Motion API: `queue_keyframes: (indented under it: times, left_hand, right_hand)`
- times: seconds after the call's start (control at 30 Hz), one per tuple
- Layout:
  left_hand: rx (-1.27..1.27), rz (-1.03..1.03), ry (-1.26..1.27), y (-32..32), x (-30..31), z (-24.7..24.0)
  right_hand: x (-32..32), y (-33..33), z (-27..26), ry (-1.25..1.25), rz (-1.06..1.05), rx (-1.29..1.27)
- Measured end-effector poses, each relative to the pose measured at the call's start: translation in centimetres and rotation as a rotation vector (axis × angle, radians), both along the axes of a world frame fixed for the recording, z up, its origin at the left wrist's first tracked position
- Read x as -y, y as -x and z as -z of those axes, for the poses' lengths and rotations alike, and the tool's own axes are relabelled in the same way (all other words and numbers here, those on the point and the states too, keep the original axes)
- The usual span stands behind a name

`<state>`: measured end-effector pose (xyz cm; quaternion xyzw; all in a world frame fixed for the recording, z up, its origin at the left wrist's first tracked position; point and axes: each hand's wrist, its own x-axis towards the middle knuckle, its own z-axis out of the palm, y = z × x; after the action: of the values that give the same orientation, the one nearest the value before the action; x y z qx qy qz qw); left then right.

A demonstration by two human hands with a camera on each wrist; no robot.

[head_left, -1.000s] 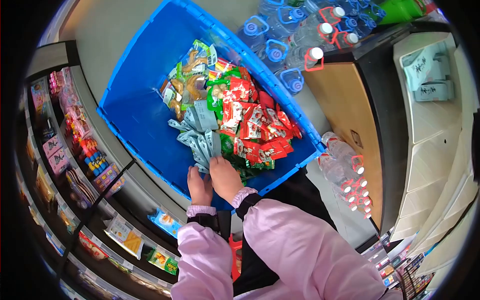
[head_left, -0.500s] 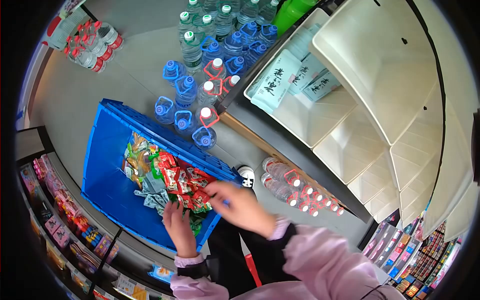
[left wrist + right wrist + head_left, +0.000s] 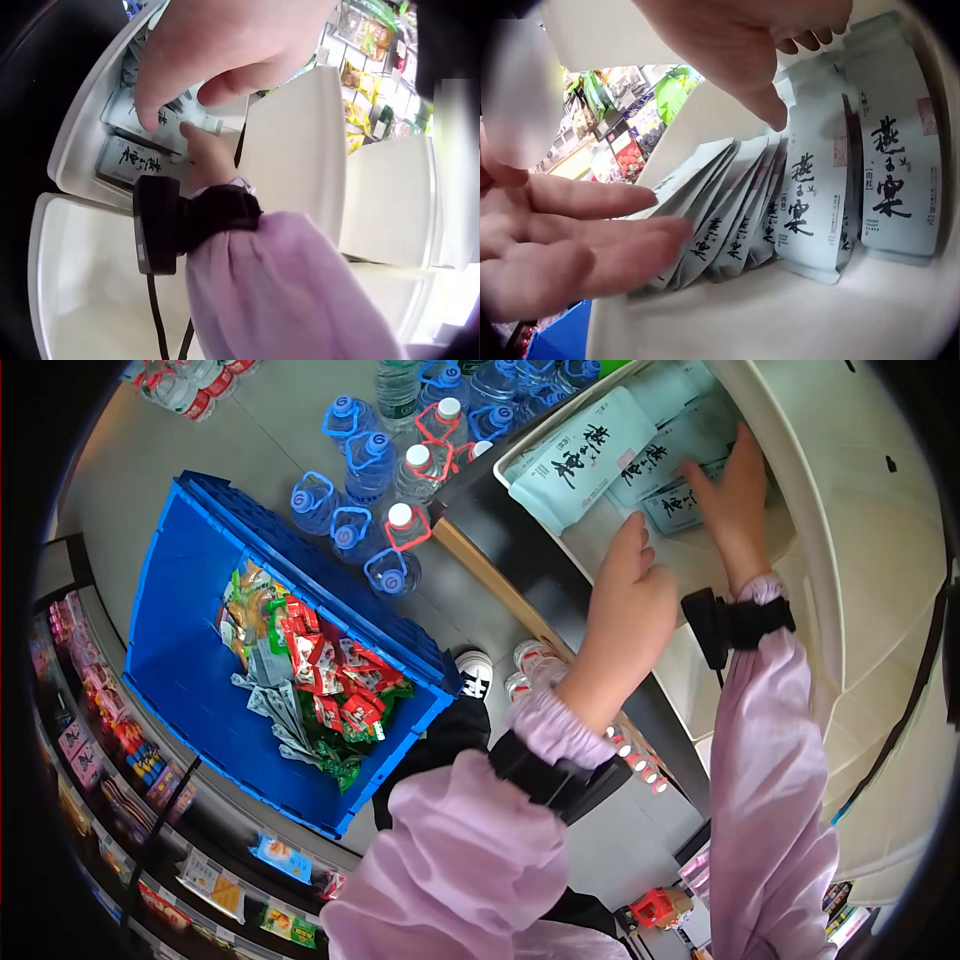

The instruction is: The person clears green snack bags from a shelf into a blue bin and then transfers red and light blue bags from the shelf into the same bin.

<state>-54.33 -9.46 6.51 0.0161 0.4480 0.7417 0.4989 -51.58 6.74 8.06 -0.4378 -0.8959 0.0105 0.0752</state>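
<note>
Pale blue-green packets with black calligraphy [image 3: 585,455] stand in a row in a cream bin [image 3: 795,470]. My right hand [image 3: 738,510] reaches into that bin, its thumb and fingers spread above the packets. In the right wrist view the right hand [image 3: 735,52] hangs over the tops of the upright packets [image 3: 810,180], thumb beside one packet's edge. At the bin's near side is my left hand [image 3: 635,615], fingers extended toward the packets. The right wrist view shows the left hand [image 3: 577,240] with straight fingers beside the leftmost packets. Neither hand holds anything.
A blue crate [image 3: 185,630] with red, green and grey snack packets [image 3: 330,670] stands on the floor at left. Water bottles [image 3: 370,460] stand behind it, beside the dark cabinet. Cream bins [image 3: 97,277] adjoin the packet bin. Snack shelves [image 3: 130,780] curve along the left.
Both hands have left the blue crate and moved right and up to the cream bin. The view has turned right, bringing the bin's packets closer; the packets in the crate stay behind.
</note>
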Motion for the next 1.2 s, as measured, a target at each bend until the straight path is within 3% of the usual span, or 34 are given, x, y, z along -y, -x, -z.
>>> queue_keyframes:
  times: [0.13,0.23,0.3,0.4,0.47,0.53,0.63,0.73,0.83,0.9,0.97,1.03,1.2]
  left_hand:
    - [-0.163,0.018,0.168,0.2,-3.4,1.5]
    - [-0.039,0.044,0.198,1.0,-4.7,1.4]
    - [0.098,0.037,0.158,1.3,-5.6,1.6]
    - [0.175,0.02,0.072,1.7,-6.4,2.6]
    - [0.183,0.014,0.038,1.5,-6.7,3.1]
    - [0.186,0.013,0.039,1.7,-6.7,3.1]
    - [0.219,0.043,0.065,2.0,-6.4,2.6]
    - [0.207,0.091,0.126,2.4,-6.1,2.0]
    - [0.094,0.055,0.123,1.8,-5.9,2.0]
    - [0.001,0.092,0.154,1.6,-5.5,1.8]
    - [-0.078,0.101,0.165,1.2,-4.7,1.9]
    - [-0.139,0.085,0.152,0.5,-3.7,2.0]
    - [-0.178,0.069,0.049,-0.1,-0.1,-0.2]
  right_hand:
    - [-2.1,0.8,0.3,-0.048,-0.035,0.072]
    - [-3.1,0.9,0.9,-0.156,-0.046,0.063]
    - [-3.0,0.7,0.8,0.147,0.1,-0.122]
    - [-3.0,0.6,0.5,0.318,0.174,-0.205]
    - [-3.4,0.1,0.6,0.128,0.075,-0.145]
    - [-3.4,-0.3,1.0,-0.265,-0.127,-0.034]
    - [-2.5,-0.3,0.4,0.035,-0.03,-0.123]
    - [-0.9,0.5,-0.5,0.177,0.135,-0.123]
    - [-1.1,0.4,-0.7,0.206,0.153,-0.08]
    - [-1.0,-1.0,0.5,-0.18,0.001,-0.048]
    - [-0.7,-2.1,1.0,-0.308,-0.066,-0.096]
    - [2.4,-2.0,-1.1,-0.183,-0.043,-0.221]
    - [7.6,-3.9,-2.4,-0.16,0.041,-0.3]
